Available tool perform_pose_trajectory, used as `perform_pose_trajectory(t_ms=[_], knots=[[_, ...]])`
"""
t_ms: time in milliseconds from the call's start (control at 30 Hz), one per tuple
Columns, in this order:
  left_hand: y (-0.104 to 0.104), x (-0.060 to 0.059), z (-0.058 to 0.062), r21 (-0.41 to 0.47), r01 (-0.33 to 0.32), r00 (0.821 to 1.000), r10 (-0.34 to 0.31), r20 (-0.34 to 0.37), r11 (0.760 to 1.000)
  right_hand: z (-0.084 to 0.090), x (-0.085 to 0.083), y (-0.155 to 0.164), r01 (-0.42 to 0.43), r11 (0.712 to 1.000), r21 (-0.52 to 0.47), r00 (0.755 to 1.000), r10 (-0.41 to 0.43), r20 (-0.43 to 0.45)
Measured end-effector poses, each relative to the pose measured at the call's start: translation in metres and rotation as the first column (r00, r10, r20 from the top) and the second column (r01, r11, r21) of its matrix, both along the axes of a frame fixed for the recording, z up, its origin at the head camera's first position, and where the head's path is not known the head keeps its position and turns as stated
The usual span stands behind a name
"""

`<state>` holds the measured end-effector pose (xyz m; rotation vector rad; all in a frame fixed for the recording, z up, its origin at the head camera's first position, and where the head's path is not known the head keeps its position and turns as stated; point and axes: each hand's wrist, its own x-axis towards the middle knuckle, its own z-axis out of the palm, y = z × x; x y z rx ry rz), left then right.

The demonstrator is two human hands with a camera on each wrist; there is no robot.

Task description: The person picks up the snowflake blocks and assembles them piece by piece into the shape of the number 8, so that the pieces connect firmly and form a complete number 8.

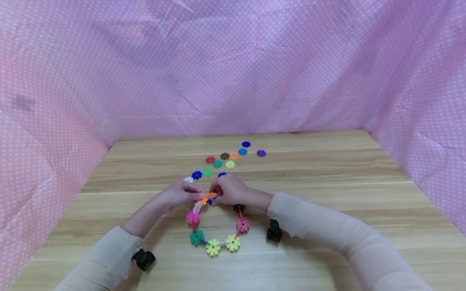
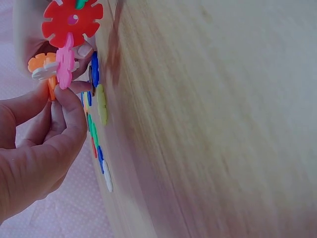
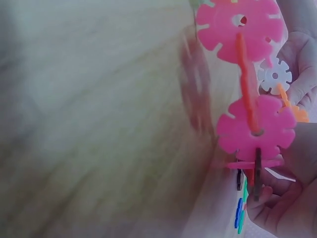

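Observation:
A loop of interlocked notched plastic discs hangs between both hands above the wooden table; green, yellow and pink discs are among its links. My left hand pinches an orange disc at the loop's far end, beside a white disc. Close against it, my right hand has curled fingers at a blue disc touching the orange ones. That hand partly covers the chain near a brown disc. In the right wrist view, pink discs hide much of the right fingers.
Loose discs lie flat beyond the hands, among them red, light green, white and purple. Pink dotted cloth surrounds the table's back and sides. Black wrist cameras hang under both sleeves.

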<state>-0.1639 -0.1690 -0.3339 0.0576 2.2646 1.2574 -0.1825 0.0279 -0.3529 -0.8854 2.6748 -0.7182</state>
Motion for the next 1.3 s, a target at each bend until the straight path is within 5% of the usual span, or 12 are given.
perform_pose_trajectory(t_ms=[367, 767, 967, 1300], knots=[[0.002, 0.001, 0.000, -0.002, -0.015, 1.000, 0.015, 0.013, 1.000, 0.001, -0.002, 0.001, 0.033, 0.999, 0.005, 0.999, -0.033, 0.036], [0.008, -0.001, -0.006, -0.023, -0.037, 0.999, 0.038, 0.007, 0.999, -0.002, 0.001, 0.030, 0.165, 0.975, -0.148, 0.979, -0.143, 0.145], [0.022, -0.003, -0.012, -0.024, -0.055, 0.998, 0.055, 0.016, 0.998, -0.002, -0.001, 0.054, 0.212, 0.962, -0.171, 0.958, -0.171, 0.230], [0.049, -0.006, -0.016, 0.058, -0.090, 0.994, 0.085, 0.074, 0.994, -0.002, -0.004, 0.092, 0.224, 0.959, -0.171, 0.954, -0.180, 0.241]])
